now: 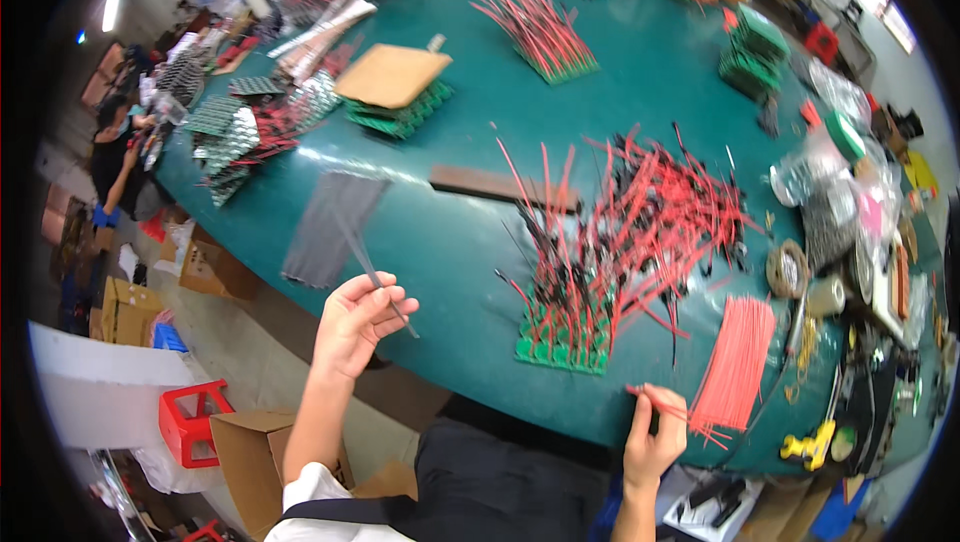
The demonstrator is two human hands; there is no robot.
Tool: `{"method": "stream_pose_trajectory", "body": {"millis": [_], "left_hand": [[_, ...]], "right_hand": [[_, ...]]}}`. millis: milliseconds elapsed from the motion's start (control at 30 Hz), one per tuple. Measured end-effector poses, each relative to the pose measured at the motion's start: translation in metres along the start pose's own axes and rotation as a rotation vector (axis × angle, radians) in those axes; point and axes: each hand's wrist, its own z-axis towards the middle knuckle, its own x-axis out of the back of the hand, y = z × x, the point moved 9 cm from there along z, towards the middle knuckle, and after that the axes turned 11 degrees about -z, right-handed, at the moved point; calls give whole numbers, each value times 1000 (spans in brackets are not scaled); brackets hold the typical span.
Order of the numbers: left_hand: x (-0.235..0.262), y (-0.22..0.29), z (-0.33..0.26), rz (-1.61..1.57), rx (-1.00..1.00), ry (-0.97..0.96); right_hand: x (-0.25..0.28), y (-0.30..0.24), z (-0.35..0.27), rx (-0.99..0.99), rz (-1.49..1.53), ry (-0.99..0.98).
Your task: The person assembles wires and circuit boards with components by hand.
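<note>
Between the thumb and fingers of my left hand [365,322] is a thin dark wire [358,250], slanting up toward a flat bundle of dark grey wires [330,232] on the table. My right hand [655,432] pinches a thin red wire [634,390] near the table's front edge. Beside it, on the right, lies a neat bundle of straight red wires [735,357]. Between my hands, farther in, is a green circuit board panel [540,347] with red and black wires standing up from it. A tangled heap of red and black wires [675,207] adjoins the panel.
A dark bar [470,182] lies behind the panel. Farther back are a brown cardboard sheet [395,75] on stacked green boards and another wired panel [560,62]. A tape roll [788,270] and yellow-handled tool [808,445] are at right. Other people work at the far edge and left.
</note>
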Motion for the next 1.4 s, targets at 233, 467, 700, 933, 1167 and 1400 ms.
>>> {"method": "stream_pose_trajectory", "body": {"millis": [233, 467, 700, 933, 1167, 1400], "left_hand": [[-34, -45, -18, 722, -651, -15], [-67, -66, -28, 705, -606, -141], [-75, -76, -28, 745, -685, -176], [-79, -71, -29, 814, -748, -173], [-81, -72, -30, 871, -744, -189], [-86, -68, -31, 884, -748, -193]], "right_hand": [[-18, 3, -4, -177, 109, -30], [-60, -56, 3, -103, 359, -151], [-87, -73, 10, -12, 320, -143], [-89, -77, 15, 24, 286, -135], [-89, -81, 15, 55, 262, -137], [-89, -90, 20, 119, 224, -171]]}}
